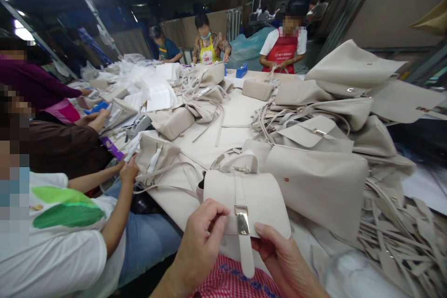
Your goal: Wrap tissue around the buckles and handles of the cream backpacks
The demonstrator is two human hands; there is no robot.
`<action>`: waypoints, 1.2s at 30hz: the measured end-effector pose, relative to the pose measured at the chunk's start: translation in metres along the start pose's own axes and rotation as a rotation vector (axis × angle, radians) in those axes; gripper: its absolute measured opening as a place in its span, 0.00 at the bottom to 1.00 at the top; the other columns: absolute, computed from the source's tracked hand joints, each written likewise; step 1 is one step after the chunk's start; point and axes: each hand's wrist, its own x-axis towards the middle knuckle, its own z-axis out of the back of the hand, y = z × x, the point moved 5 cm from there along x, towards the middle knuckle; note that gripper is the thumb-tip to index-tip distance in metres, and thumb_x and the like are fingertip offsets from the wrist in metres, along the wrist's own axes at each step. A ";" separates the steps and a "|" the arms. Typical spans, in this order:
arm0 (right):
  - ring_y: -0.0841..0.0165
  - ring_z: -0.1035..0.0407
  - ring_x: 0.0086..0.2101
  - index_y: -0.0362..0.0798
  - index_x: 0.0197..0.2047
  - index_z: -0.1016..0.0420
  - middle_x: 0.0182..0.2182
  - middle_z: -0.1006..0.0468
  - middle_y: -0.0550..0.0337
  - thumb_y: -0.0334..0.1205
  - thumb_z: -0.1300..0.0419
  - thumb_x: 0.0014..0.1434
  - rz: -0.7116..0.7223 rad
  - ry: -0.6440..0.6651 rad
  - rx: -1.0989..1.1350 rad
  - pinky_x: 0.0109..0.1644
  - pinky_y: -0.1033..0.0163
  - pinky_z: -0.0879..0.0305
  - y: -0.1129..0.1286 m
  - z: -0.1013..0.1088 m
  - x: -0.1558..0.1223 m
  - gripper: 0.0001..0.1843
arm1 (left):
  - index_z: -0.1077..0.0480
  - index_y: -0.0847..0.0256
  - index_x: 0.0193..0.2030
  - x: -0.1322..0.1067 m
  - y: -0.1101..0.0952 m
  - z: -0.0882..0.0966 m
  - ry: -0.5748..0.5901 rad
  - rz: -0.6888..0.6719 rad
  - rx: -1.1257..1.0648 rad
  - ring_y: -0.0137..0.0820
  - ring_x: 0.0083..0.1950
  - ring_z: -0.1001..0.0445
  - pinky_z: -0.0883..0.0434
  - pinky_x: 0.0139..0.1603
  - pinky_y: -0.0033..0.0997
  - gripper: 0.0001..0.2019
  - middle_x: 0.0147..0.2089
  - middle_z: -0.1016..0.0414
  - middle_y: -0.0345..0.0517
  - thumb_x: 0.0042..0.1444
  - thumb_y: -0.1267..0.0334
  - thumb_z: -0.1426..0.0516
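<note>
- Beige bag (218, 186) was held at the near edge of the counter (239, 109), in front of a larger pale bag (321, 181) and above red-and-white checked cloth (223, 279).
- By judgement, the front fastening was being handled or checked: the strap (247, 258) was run down the middle of the flap (267, 200), with the buckle (242, 224) set on it and its end left hanging.
- At the flap's lower edge, a grip was kept by the right hand (284, 253), its thumb laid on top and its other fingers partly hidden.
- Beside the buckle, the left hand (202, 235) was curled, thumb and forefinger brought together; whether anything was pinched there could not be told.
- For any move of the strap, it was judged, the flap needed to be steadied.
- Smooth, leather-like material was seen, rounded at the flap's corners and strap's tip; the buckle was shiny and gold-toned.
- Narrow bands (394, 237) were heaped in a tangle at the right.
</note>
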 end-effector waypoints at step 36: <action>0.53 0.25 0.43 0.47 0.49 0.22 0.42 0.17 0.51 0.46 0.30 0.45 0.043 -0.016 -0.538 0.52 0.47 0.33 -0.011 0.015 0.006 0.27 | 0.42 0.57 0.26 0.013 0.054 -0.037 0.291 0.504 -0.335 0.24 0.14 0.38 0.42 0.13 0.21 0.14 0.15 0.37 0.30 0.50 0.55 0.41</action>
